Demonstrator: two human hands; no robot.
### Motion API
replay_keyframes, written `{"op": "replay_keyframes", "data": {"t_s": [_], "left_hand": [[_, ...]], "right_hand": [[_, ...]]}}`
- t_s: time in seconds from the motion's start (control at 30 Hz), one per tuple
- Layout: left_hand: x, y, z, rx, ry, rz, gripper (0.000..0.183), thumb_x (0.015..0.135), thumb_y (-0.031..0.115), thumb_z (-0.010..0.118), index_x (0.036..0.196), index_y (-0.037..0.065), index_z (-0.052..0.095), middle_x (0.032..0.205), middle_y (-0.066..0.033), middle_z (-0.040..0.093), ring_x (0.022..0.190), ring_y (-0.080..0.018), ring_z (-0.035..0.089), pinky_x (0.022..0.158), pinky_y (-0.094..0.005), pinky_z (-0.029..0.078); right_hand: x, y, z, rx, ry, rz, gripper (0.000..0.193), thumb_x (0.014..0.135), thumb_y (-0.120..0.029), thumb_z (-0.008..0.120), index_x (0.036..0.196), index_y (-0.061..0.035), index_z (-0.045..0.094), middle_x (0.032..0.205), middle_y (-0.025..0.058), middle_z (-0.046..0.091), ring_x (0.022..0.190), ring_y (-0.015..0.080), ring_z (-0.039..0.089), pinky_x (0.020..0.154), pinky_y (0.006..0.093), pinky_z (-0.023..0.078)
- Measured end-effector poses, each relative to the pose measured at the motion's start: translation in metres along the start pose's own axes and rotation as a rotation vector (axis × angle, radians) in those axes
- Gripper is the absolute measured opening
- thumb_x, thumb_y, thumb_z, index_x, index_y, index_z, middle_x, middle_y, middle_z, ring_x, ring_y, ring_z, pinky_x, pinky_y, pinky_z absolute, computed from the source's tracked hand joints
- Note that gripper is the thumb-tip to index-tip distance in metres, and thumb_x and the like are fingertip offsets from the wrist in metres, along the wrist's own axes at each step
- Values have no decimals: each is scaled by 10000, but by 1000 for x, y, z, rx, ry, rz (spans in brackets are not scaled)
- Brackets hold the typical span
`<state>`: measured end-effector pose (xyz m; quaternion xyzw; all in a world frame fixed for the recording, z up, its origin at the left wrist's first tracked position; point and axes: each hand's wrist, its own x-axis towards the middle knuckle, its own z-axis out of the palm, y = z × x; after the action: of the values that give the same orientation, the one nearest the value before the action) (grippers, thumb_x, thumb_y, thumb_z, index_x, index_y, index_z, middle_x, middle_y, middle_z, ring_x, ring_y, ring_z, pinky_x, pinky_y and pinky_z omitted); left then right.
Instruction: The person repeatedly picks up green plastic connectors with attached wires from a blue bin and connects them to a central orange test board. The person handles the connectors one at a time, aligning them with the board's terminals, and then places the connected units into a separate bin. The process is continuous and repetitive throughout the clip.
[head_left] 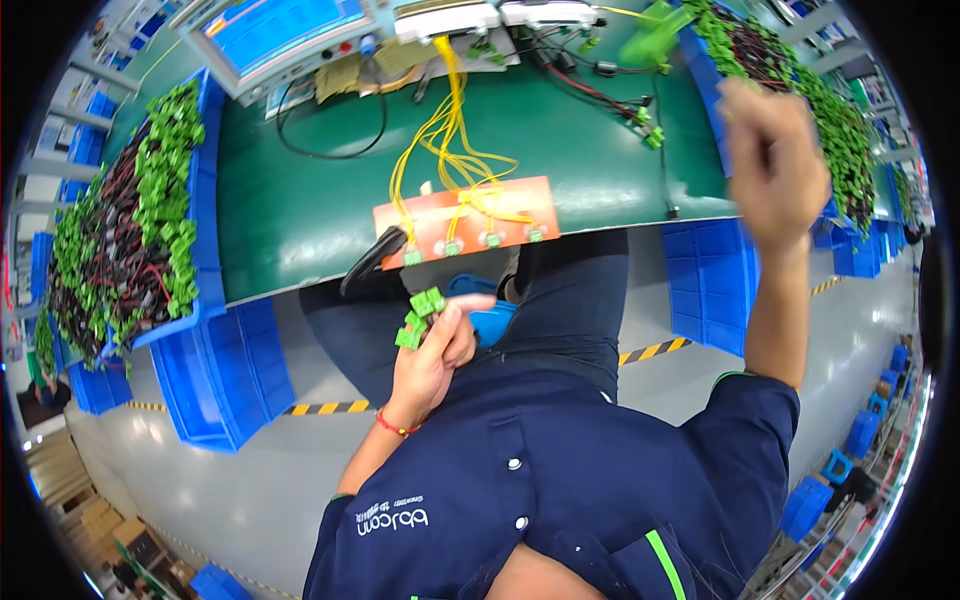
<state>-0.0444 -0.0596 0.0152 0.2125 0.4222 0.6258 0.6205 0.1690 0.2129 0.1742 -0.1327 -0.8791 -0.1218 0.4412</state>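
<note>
My left hand is closed around several green plug connectors, its index finger stretched out to the right. It is just below the front edge of the bench, near an orange test board with yellow wires and small connectors along its front edge. A black clamp-like handle sits at the board's left end. My right hand is raised over the right side of the bench, beside a blue bin. Motion smears its fingers. Beyond it, a blurred bright green thing appears above the bench; its kind is unclear.
A blue bin on the left holds heaped green connectors with black and red leads. An instrument with a screen stands at the back. Loose cables lie on the green bench top. Blue crates stand below.
</note>
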Motion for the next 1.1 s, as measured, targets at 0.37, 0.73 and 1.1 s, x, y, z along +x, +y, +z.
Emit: {"op": "replay_keyframes", "data": {"t_s": [0.37, 0.73, 1.1], "left_hand": [[5, 1, -3, -54, 208, 160, 296, 1065, 217, 509, 1250, 9, 611, 765, 6, 600, 574, -19, 421, 511, -191, 329], [14, -27, -10, -143, 265, 84, 184, 1045, 205, 557, 975, 53, 635, 729, 35, 533, 542, -10, 368, 481, -204, 279], [25, -22, 1, -273, 286, 74, 278, 1062, 273, 513, 1014, 31, 642, 747, 2, 607, 513, -21, 364, 490, -209, 281]], "right_hand": [[-115, -195, 106, 828, -469, 474, 141, 882, -81, 707, 926, -31, 582, 807, 89, 624, 606, 254, 653, 534, 336, 507], [-122, -209, 117, 1219, -375, 1039, 300, 899, -48, 714, 1182, 7, 633, 920, 49, 565, 751, 113, 607, 642, 244, 492], [-137, -201, 86, 1310, -250, 892, 250, 880, -18, 736, 1109, 9, 639, 1030, 117, 688, 860, 146, 673, 728, 259, 537]]}}
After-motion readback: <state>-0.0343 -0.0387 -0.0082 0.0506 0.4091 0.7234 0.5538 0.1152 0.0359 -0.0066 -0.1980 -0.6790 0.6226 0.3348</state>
